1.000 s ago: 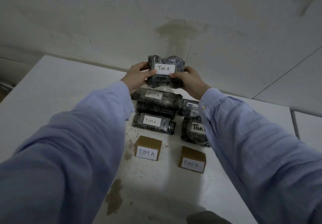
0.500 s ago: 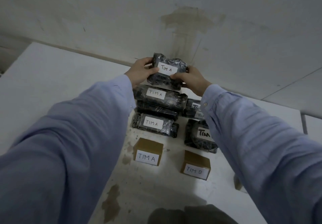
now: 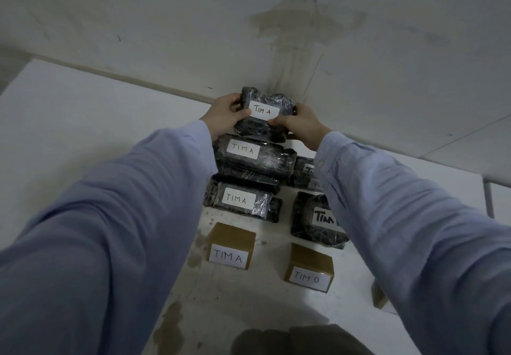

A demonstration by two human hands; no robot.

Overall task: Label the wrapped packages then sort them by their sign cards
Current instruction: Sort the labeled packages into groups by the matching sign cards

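Left hand (image 3: 225,115): fingers curled round the left end of the top package (image 3: 257,129), thumb on its "TIM A" label (image 3: 264,110).
Right hand (image 3: 300,125): grips the right end of the top package.
Top package: between both hands; whether it touches the stack cannot be told.
Stack (image 3: 265,161): directly beneath the hands.
Sign cards: card A (image 3: 231,247) and card B (image 3: 309,269), behind the wrists, towards the person.

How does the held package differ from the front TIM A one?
The held package is gripped by left hand and right hand above the others; the front package lies on the table. The held package looks short, lumpy; the front package long, flat. Both black-wrapped, labelled TIM A.
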